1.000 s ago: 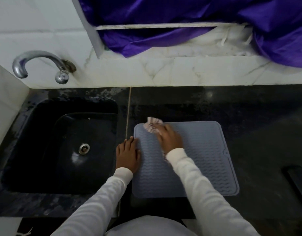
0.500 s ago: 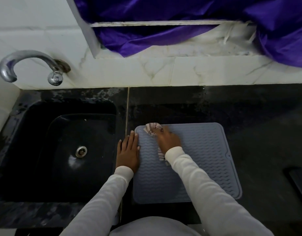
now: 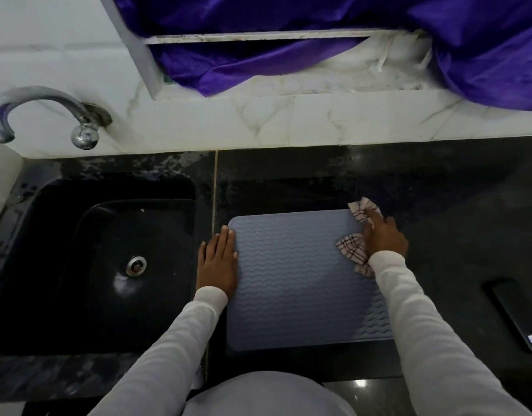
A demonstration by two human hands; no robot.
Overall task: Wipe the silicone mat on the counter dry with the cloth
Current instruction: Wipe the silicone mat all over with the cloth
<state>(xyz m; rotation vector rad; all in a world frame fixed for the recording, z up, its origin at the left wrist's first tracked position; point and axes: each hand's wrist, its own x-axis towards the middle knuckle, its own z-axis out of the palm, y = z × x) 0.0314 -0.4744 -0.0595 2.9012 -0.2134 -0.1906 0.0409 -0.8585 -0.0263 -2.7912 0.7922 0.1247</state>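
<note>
A grey-blue silicone mat (image 3: 294, 280) with a wavy ribbed surface lies flat on the black counter (image 3: 456, 205), right of the sink. My left hand (image 3: 218, 261) rests flat, fingers together, on the mat's left edge. My right hand (image 3: 383, 235) presses a crumpled white checked cloth (image 3: 353, 249) onto the mat's far right corner. Part of the cloth sticks out beyond the mat's far edge. My right sleeve hides the mat's right edge.
A black sink (image 3: 108, 259) with a metal drain lies to the left, and a chrome tap (image 3: 42, 109) is mounted on the white tiled wall. A dark phone (image 3: 517, 316) lies at the counter's right. Purple fabric (image 3: 318, 40) hangs over the ledge behind.
My right hand has swept the cloth from the mat's far left corner across to its far right corner. My left hand has stayed on the left edge.
</note>
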